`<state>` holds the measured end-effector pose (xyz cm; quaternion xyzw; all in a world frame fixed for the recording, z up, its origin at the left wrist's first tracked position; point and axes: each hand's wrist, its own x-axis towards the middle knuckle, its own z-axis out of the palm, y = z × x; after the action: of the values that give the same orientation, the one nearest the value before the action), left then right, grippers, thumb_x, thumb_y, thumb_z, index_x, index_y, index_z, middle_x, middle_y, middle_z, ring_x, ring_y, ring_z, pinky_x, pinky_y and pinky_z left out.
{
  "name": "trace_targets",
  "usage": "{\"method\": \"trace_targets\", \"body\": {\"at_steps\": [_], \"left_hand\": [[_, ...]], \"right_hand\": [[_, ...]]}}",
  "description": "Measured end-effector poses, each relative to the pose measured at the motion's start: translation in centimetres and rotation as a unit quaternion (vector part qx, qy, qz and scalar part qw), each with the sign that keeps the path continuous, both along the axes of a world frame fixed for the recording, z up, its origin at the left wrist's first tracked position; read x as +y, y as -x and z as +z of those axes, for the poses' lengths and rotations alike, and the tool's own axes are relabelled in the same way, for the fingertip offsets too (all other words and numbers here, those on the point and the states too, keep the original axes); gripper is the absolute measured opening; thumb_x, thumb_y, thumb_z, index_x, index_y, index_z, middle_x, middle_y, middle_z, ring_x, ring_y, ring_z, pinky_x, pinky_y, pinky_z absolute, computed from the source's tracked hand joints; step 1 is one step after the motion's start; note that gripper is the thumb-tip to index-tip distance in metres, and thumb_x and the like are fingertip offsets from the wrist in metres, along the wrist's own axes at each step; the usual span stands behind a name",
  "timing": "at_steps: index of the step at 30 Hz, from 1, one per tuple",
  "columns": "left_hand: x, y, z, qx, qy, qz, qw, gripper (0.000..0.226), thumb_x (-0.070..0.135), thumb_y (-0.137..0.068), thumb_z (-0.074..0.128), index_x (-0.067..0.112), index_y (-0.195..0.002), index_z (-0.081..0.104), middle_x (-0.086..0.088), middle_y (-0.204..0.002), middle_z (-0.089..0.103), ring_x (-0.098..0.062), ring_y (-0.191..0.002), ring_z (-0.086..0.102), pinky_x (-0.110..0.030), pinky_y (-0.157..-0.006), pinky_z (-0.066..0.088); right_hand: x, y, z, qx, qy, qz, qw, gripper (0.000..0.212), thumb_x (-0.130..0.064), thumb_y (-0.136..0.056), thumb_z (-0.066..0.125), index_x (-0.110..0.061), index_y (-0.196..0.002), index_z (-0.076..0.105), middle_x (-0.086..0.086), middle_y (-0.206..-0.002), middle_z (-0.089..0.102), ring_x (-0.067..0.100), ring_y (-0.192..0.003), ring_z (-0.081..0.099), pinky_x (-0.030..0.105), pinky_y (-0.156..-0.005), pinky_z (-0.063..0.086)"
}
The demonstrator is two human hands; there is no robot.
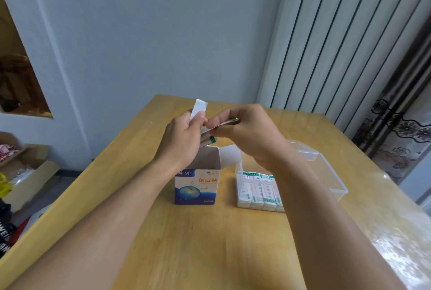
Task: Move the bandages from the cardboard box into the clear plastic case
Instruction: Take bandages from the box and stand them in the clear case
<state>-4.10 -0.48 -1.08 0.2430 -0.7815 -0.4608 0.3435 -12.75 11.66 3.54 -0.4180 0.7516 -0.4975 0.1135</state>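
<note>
Both hands are raised over the open cardboard box (197, 183), which stands upright on the wooden table (210, 243) with its top flaps folded back. The left hand (184, 140) pinches a small bunch of bandages (198, 108) between thumb and curled fingers, so that a white end sticks up past the thumb and a green-printed end shows below the fingers. The right hand (245, 131) pinches another wrapped strip (221, 125), thumb against fingertips, and its near end meets the left hand's bunch. Whether this strip is being peeled off the bunch or added to it, I cannot tell.

The clear plastic case (261, 190) lies just right of the box, touching nothing. Its near part already holds a tidy layer of bandages in about 4 side-by-side columns. Its transparent lid (326, 168) lies open to the far right.

Judging by this, the job is well along, and the step in hand is squaring up a handful before laying it in. To do it well, the strips should be lined up with their ends flush and printed faces the same way, matching the columns in the case. A light pinch is wise, since the paper wrappers crease easily. The bunch would best be lowered flat onto a column rather than dropped, so the stacks below do not slide. How many bandages remain inside the box is hidden by its walls.
</note>
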Motion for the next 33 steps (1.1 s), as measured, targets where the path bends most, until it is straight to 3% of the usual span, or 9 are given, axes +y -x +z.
{"method": "trace_targets", "body": {"at_steps": [2,4,6,11,16,20,26,29,33], "left_hand": [[-0.1,0.0,0.1,0.007,-0.007,0.012,1.000,0.034,0.038,-0.108,0.038,0.021,-0.095,0.064,-0.003,-0.092,0.070,-0.020,-0.087,0.068,-0.037,-0.070,0.054],[-0.2,0.0,0.1,0.003,0.010,0.037,0.999,0.034,0.038,-0.108,0.038,0.023,-0.091,0.064,-0.003,-0.086,0.068,-0.019,-0.080,0.064,-0.034,-0.064,0.047],[-0.4,-0.1,0.2,0.013,0.008,0.053,0.998,0.035,0.037,-0.108,0.039,0.023,-0.087,0.063,-0.005,-0.081,0.066,-0.018,-0.071,0.059,-0.030,-0.057,0.042],[-0.7,-0.3,0.4,0.054,-0.017,0.085,0.995,0.036,0.039,-0.110,0.036,0.020,-0.097,0.063,-0.004,-0.092,0.067,-0.010,-0.069,0.061,-0.010,-0.041,0.036],[0.1,-0.6,0.9,0.083,-0.031,0.064,0.994,0.033,0.039,-0.109,0.038,0.029,-0.089,0.061,-0.011,-0.088,0.071,-0.023,-0.072,0.073,-0.038,-0.057,0.055],[0.7,-0.7,1.3,0.082,-0.043,0.031,0.995,0.032,0.038,-0.109,0.037,0.026,-0.096,0.063,-0.003,-0.088,0.071,-0.018,-0.071,0.073,-0.033,-0.056,0.055],[1.8,-0.5,1.3,0.060,-0.112,-0.023,0.992,0.033,0.040,-0.109,0.036,0.028,-0.100,0.065,-0.004,-0.094,0.074,-0.024,-0.087,0.073,-0.042,-0.074,0.058],[2.4,-0.8,1.6,0.046,-0.132,-0.036,0.990,0.041,0.048,-0.108,0.034,0.027,-0.098,0.067,0.002,-0.079,0.073,-0.009,-0.064,0.068,-0.026,-0.053,0.051],[2.4,-1.4,2.4,-0.012,-0.230,-0.129,0.965,0.056,0.064,-0.099,0.040,0.013,-0.091,0.065,-0.001,-0.058,0.058,-0.013,-0.044,0.048,-0.022,-0.037,0.030]], "right_hand": [[0.1,0.1,0.0,-0.008,0.002,0.020,1.000,0.007,-0.016,-0.081,0.082,-0.023,-0.082,0.081,0.005,-0.083,0.077,0.042,-0.090,0.067,0.057,-0.084,0.056],[0.2,0.2,0.1,-0.011,0.005,0.038,0.999,0.007,-0.018,-0.083,0.082,-0.021,-0.089,0.081,0.001,-0.086,0.078,0.031,-0.087,0.073,0.054,-0.087,0.058],[0.3,0.2,0.2,-0.022,0.025,0.057,0.998,0.010,-0.018,-0.087,0.078,-0.015,-0.096,0.080,0.003,-0.090,0.079,0.018,-0.085,0.076,0.043,-0.083,0.062],[0.8,0.7,0.9,-0.115,0.117,0.034,0.986,0.019,-0.014,-0.087,0.075,-0.009,-0.106,0.076,0.010,-0.090,0.077,0.019,-0.075,0.072,0.026,-0.067,0.060],[0.0,0.4,-0.1,-0.127,0.022,0.054,0.990,0.030,-0.018,-0.083,0.081,-0.007,-0.111,0.075,0.013,-0.089,0.078,0.018,-0.070,0.066,0.031,-0.072,0.062],[-0.1,0.6,-0.2,-0.093,-0.027,0.020,0.995,0.026,-0.029,-0.082,0.083,-0.008,-0.096,0.079,0.003,-0.081,0.078,0.014,-0.069,0.067,0.031,-0.069,0.061],[0.6,0.5,0.5,-0.069,0.006,0.002,0.998,0.017,-0.019,-0.083,0.082,-0.008,-0.094,0.075,0.005,-0.081,0.078,0.019,-0.074,0.076,0.031,-0.064,0.063],[0.8,0.4,0.7,-0.069,0.033,-0.005,0.997,0.016,-0.015,-0.082,0.083,-0.006,-0.088,0.072,0.006,-0.079,0.077,0.022,-0.073,0.076,0.034,-0.067,0.063],[0.9,1.1,0.8,0.039,0.038,-0.055,0.997,0.015,-0.021,-0.083,0.083,-0.015,-0.080,0.069,-0.001,-0.074,0.076,0.018,-0.065,0.071,0.039,-0.063,0.059]]}}
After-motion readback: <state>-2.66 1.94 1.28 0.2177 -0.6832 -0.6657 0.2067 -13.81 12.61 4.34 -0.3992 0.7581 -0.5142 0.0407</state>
